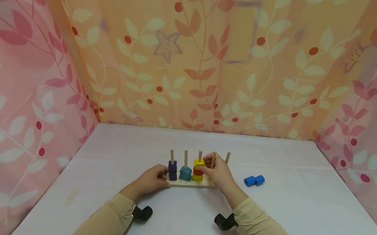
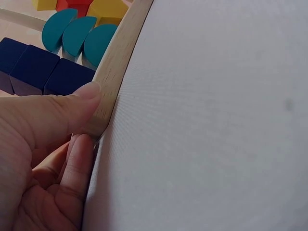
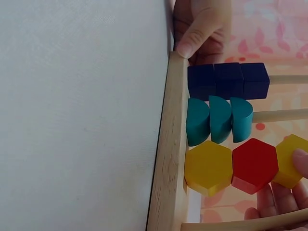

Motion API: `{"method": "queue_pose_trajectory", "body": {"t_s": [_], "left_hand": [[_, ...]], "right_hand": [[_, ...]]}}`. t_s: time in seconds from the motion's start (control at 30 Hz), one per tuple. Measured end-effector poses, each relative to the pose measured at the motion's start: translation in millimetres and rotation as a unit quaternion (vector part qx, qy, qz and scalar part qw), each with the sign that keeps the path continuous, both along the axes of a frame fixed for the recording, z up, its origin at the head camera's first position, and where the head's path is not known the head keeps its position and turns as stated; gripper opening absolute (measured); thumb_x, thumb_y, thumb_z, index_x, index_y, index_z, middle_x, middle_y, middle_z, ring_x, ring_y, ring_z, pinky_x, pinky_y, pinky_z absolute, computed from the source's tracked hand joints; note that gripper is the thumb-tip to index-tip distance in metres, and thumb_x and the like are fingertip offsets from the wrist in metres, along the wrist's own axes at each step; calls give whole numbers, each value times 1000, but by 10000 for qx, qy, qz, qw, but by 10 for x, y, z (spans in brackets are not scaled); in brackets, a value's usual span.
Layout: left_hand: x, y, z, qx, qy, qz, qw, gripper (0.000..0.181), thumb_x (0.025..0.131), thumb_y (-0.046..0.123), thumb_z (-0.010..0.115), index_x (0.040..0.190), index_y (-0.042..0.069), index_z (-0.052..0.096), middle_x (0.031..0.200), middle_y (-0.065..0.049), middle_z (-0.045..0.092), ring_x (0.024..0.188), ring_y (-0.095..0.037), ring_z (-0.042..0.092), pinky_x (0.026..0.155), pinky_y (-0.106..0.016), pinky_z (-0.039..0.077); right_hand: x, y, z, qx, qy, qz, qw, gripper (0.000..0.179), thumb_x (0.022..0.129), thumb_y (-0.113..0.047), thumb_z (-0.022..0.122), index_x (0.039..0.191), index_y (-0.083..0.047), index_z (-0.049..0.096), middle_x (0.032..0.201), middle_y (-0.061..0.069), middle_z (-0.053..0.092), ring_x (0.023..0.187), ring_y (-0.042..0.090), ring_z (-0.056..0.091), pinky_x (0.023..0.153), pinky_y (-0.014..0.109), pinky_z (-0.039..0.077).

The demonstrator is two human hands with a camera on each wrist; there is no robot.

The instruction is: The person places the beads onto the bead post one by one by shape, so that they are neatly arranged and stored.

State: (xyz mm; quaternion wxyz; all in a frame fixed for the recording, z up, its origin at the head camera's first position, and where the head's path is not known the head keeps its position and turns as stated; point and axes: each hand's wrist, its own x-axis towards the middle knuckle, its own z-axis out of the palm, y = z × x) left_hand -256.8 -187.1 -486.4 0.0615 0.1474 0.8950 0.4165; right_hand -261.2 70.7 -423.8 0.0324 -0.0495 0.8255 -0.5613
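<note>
A wooden peg stand [image 1: 192, 185] with several upright pegs sits on the table. My left hand [image 1: 151, 180] grips its left end, thumb on the front edge of the base. Beside that hand, dark blue square blocks [image 3: 228, 81] are stacked on the first peg. Teal half-round blocks [image 3: 219, 119] fill the lower part of the second. On the third peg, a yellow hexagonal block [image 3: 208, 168] lies at the bottom with a red hexagonal block [image 3: 255, 166] above it. My right hand [image 1: 220, 173] pinches another yellow hexagonal block [image 3: 287, 168] on that same peg, right at the red one.
Two bare pegs, the fourth peg [image 1: 213, 160] and the fifth peg [image 1: 227, 157], rise around my right hand. Two blue cylindrical blocks [image 1: 254, 180] lie on the white table [image 1: 301, 219] to the right. Patterned curtains [image 1: 192, 76] close off the back and sides.
</note>
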Motion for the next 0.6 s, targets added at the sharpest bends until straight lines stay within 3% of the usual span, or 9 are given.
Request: {"method": "queue_pose_trajectory", "body": {"t_s": [0.27, 0.6], "left_hand": [[13, 0, 2, 58, -1, -42, 10000, 41, 77, 17, 73, 114, 10, 57, 88, 0, 49, 82, -15, 46, 72, -31, 38], [7, 0, -5, 29, 61, -59, 10000, 40, 77, 16, 73, 113, 9, 57, 88, 0, 49, 82, -15, 46, 71, -30, 38]], "right_hand": [[58, 99, -4, 52, 158, 158, 9997, 35, 82, -11, 68, 115, -10, 55, 109, 6, 60, 107, 26, 56, 90, 40, 43], [235, 386, 77, -44, 500, 977, 9939, 52, 86, -10, 63, 133, -4, 43, 130, 15, 50, 122, 28, 45, 98, 40, 33]]}}
